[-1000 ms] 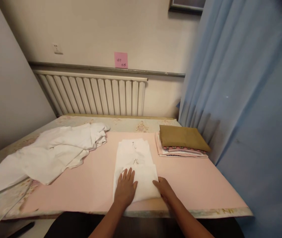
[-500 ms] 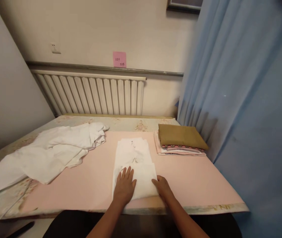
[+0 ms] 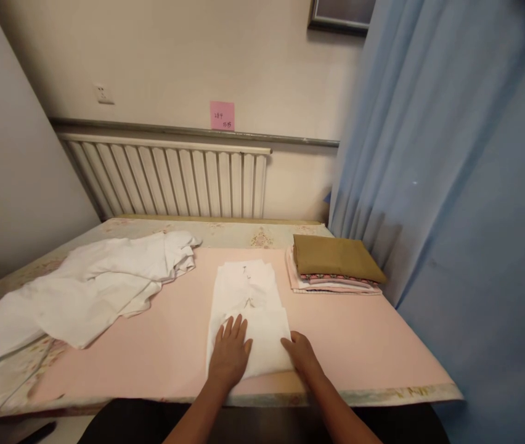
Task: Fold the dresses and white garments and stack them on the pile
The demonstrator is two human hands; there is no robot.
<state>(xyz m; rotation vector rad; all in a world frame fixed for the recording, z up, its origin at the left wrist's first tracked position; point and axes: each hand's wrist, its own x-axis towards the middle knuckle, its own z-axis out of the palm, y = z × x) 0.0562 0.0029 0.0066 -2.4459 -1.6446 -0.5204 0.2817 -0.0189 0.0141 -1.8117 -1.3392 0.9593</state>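
Observation:
A folded white garment (image 3: 265,336) lies on the pink pad in front of me, its lower part doubled up over the rest. Small dark marks show near its far end; what kind of garment it is, I cannot tell. My left hand (image 3: 230,354) rests flat on its near left part, fingers spread. At its right edge is my right hand (image 3: 303,354), thumb on top of the cloth and fingers curled at the border, partly hidden, pinching it.
A loose white cloth heap (image 3: 100,277) spreads over the left side. On the right sits a stack of folded cloths, with an olive-brown cloth (image 3: 336,256) on top. The pink pad (image 3: 161,345) covers a floral-covered table. A blue curtain (image 3: 429,185) hangs at the right, and a radiator (image 3: 170,176) stands behind.
The view has tilted up slightly. Both hands keep nearly the same places on the white garment, and its fold looks the same.

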